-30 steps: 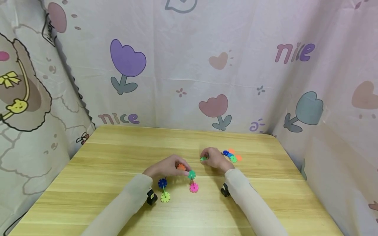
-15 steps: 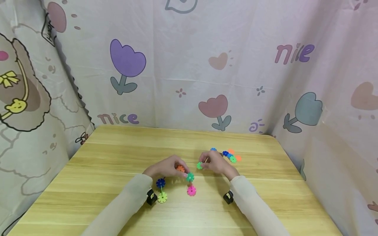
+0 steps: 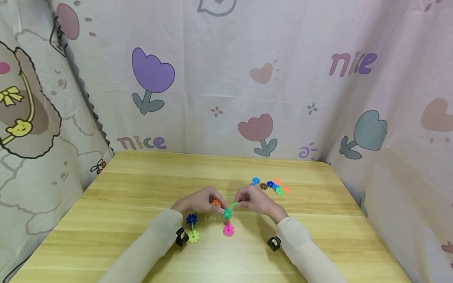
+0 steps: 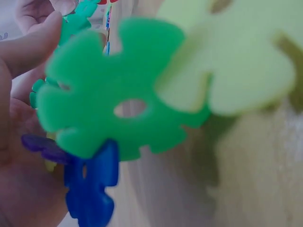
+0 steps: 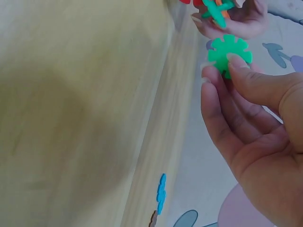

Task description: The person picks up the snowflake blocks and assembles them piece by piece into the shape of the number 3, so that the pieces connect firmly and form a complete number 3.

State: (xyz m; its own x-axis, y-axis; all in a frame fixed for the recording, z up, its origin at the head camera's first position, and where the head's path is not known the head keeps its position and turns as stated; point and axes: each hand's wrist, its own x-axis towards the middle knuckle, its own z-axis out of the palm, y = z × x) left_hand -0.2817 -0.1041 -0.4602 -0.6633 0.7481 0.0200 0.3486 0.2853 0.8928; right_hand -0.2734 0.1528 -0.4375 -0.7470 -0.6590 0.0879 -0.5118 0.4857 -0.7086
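My left hand (image 3: 202, 199) grips a joined chain of notched plastic discs above the table. Orange (image 3: 216, 203), teal (image 3: 227, 214) and pink (image 3: 228, 230) discs show on its right part. A dark blue disc (image 3: 192, 219) and a yellow-green disc (image 3: 193, 236) hang at the left. Close up in the left wrist view, a green disc (image 4: 85, 90) joins a blue disc (image 4: 92, 189), with a purple disc (image 4: 47, 149) near the palm. Between thumb and fingers, my right hand (image 3: 257, 199) pinches a loose green disc (image 5: 222, 52), just up and right of the teal disc.
Behind my right hand, several loose discs lie on the wooden table (image 3: 141, 181), among them a light blue disc (image 3: 256, 180), a brown disc (image 3: 263, 186) and an orange disc (image 3: 286, 190). A printed curtain (image 3: 212, 129) hangs along the table's back edge.
My right hand has come nearer with the green disc, beside the chain, uncovering the light blue and brown discs behind it. My left hand stays nearly in place; the chain has dipped slightly.
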